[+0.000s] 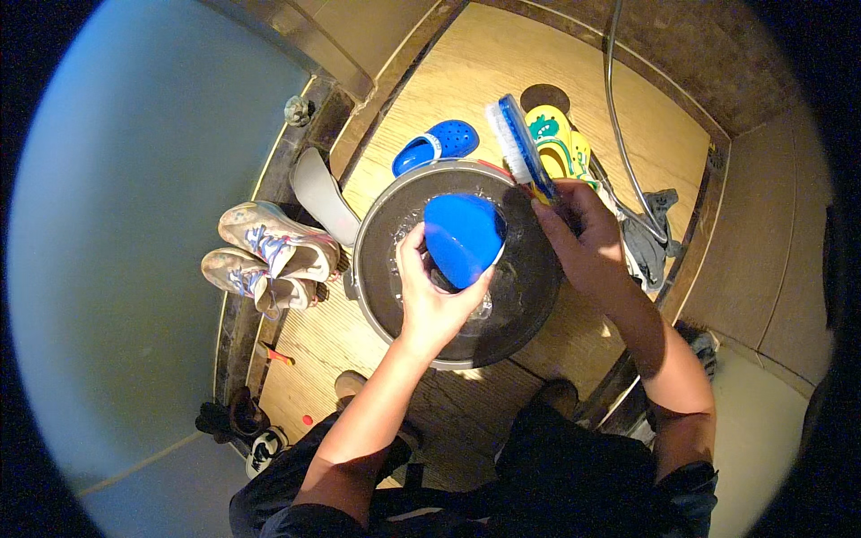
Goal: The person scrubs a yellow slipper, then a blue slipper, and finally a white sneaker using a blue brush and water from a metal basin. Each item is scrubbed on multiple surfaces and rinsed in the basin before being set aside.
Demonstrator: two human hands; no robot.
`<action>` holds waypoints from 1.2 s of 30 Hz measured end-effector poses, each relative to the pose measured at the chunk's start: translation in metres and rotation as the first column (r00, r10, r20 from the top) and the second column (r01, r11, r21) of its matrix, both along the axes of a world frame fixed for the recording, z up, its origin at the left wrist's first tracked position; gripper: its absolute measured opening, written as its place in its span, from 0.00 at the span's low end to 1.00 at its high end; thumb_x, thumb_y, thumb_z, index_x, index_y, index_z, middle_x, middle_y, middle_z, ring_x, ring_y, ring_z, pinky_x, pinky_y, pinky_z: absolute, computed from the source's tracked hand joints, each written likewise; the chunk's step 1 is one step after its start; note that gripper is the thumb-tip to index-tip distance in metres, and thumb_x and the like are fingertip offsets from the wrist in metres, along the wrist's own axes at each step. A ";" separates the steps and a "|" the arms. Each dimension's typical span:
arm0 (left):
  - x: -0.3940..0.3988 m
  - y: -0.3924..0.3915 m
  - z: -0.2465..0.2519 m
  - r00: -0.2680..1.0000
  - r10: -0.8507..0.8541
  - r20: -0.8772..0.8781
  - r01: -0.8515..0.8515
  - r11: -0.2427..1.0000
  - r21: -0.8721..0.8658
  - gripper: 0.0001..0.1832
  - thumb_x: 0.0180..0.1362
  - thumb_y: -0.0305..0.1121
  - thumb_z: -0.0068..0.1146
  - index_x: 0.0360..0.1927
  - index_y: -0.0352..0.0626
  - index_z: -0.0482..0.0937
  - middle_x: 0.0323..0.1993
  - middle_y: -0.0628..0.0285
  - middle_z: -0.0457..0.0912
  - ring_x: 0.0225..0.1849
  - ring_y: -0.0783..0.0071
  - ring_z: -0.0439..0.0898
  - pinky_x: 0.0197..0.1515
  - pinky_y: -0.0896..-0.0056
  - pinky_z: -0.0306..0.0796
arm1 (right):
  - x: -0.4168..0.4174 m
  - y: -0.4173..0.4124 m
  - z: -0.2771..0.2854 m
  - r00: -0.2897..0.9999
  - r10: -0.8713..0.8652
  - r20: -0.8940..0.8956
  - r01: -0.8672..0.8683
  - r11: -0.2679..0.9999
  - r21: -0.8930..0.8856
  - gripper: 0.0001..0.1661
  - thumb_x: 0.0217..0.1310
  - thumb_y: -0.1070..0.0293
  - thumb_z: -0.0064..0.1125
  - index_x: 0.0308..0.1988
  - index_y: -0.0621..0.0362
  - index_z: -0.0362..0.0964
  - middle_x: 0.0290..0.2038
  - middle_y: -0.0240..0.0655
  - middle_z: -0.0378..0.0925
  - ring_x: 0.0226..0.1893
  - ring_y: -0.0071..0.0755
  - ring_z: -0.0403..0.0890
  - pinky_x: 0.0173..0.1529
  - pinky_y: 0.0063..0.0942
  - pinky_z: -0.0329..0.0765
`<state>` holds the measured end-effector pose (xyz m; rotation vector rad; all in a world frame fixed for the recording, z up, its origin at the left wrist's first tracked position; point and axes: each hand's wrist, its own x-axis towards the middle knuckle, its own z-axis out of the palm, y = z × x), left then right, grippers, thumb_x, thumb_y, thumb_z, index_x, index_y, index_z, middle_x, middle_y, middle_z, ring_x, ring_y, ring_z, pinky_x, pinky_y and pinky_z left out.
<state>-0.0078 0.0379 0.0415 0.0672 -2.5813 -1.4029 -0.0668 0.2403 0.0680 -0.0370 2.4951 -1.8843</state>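
Note:
My left hand [434, 296] grips a smooth, rounded blue object [464, 235] over a large dark round basin [377, 309]. The object's colour matches a blue clog [454, 139] on the floor behind the basin; its underside is hidden. In my right hand [585, 232] is a scrub brush [516, 144] with a blue back and white bristles. It is held upright above the basin's right rim, bristles facing left, apart from the blue object. Water glints inside the basin.
Yellow clogs [553, 138] stand behind the brush. A metal shower hose [615, 101] hangs by grey cloth [651, 249] at right. Left of the basin are dirty lace-up sneakers [269, 249], a pale insole [324, 195] and a small red-orange tool [277, 354]. More shoes [266, 450] sit at lower left.

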 end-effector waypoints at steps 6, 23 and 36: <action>-0.014 0.012 0.011 0.990 -0.117 -0.073 0.115 0.993 -0.021 0.46 0.38 0.29 0.74 0.62 0.38 0.59 0.54 0.49 0.66 0.57 0.54 0.69 0.59 0.59 0.66 | 0.002 0.000 -0.005 0.999 0.006 0.034 -0.006 1.000 0.018 0.17 0.60 0.62 0.62 0.43 0.61 0.69 0.34 0.40 0.77 0.33 0.31 0.77 0.38 0.31 0.75; -0.112 -0.039 0.117 0.852 -0.513 0.102 0.517 0.796 -0.315 0.27 0.55 0.33 0.63 0.57 0.33 0.70 0.53 0.43 0.74 0.58 0.50 0.73 0.62 0.60 0.64 | -0.092 -0.021 0.021 0.964 -0.072 -0.255 0.156 0.932 0.327 0.29 0.59 0.50 0.61 0.46 0.64 0.63 0.34 0.56 0.78 0.35 0.56 0.81 0.38 0.42 0.75; -0.006 -0.121 0.016 0.948 0.183 0.261 -0.280 0.868 0.410 0.10 0.60 0.26 0.57 0.46 0.37 0.78 0.38 0.66 0.77 0.40 0.82 0.74 0.44 0.80 0.69 | -0.090 -0.032 -0.001 1.000 0.010 -0.008 -0.001 0.677 0.736 0.24 0.58 0.54 0.62 0.39 0.64 0.65 0.31 0.54 0.77 0.34 0.62 0.79 0.38 0.49 0.74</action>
